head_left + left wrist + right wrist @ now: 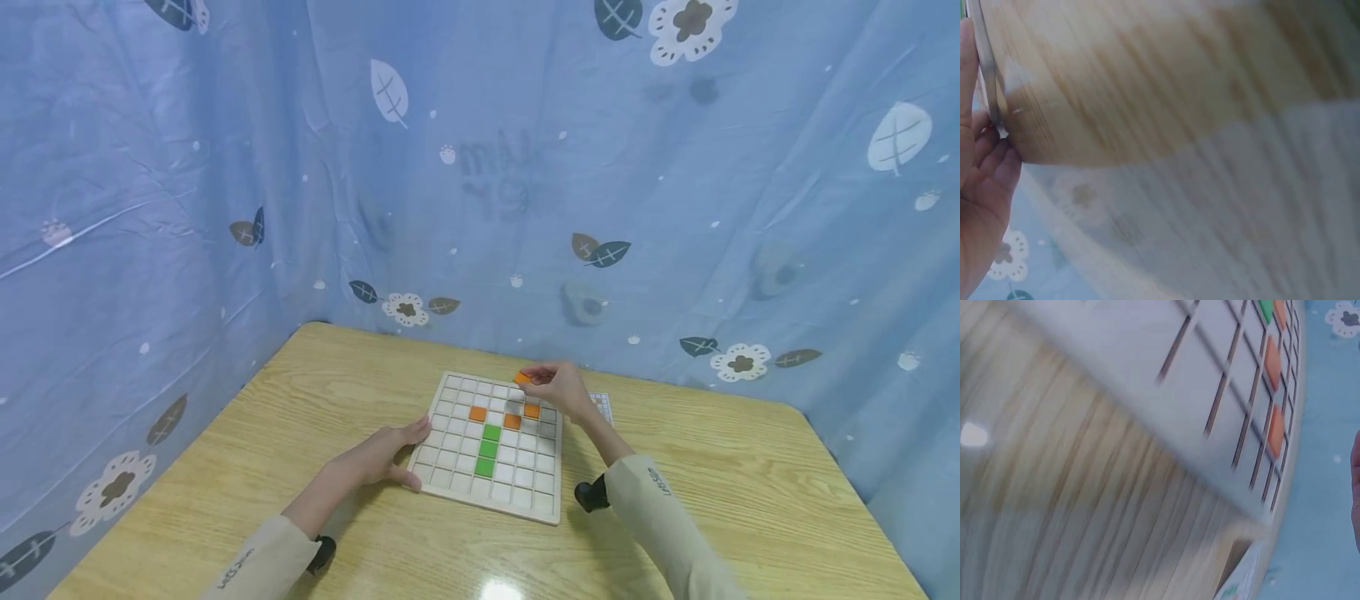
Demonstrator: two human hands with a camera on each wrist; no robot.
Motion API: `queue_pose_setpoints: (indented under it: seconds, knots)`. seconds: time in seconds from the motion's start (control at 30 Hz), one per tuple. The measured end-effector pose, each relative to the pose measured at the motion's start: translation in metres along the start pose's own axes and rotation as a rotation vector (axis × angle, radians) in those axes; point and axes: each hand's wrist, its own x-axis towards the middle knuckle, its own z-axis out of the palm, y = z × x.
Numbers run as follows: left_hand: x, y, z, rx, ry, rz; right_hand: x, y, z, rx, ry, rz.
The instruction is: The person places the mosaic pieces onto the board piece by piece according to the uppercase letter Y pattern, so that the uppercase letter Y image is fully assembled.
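A square wooden grid board (459, 491) with white squares lies on the table. Three green tiles (487, 449) run in a line down its middle, and three orange tiles (477, 413) sit above them, to both sides. Over the board's far right part, my right hand (557, 389) pinches another orange tile (522, 378) between thumb and fingertips. At the board's left edge rests my left hand (386, 457), thumb and forefinger spread apart along the frame. The left wrist view catches this hand's fingers (999, 164) at the board's edge. Only a sliver of the right hand enters the right wrist view.
Beyond the board's right side lies a small printed card (602, 405), partly behind the right forearm. The wood-grain table (697, 475) ends at a blue patterned curtain (480, 192) behind and at the left. Black wrist cameras (592, 493) hang under the sleeves.
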Motion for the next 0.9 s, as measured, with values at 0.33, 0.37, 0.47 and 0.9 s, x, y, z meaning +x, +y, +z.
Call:
queue_pose_setpoints:
  seconds: [0.33, 0.37, 0.47, 0.9]
  knots:
    - [0.005, -0.006, -0.001, 0.026, 0.002, -0.002, 0.019, -0.013, 0.033, 0.023, 0.003, 0.008]
    - [0.005, -0.006, -0.001, 0.029, 0.001, 0.003, 0.021, -0.013, 0.037, 0.025, 0.009, 0.011]
    - [0.006, -0.005, -0.001, 0.032, -0.002, 0.007, 0.025, -0.013, 0.049, 0.038, 0.022, 0.021]
    - [0.004, -0.002, 0.002, 0.016, -0.013, -0.008, 0.036, -0.020, 0.081, -0.041, -0.052, 0.020]
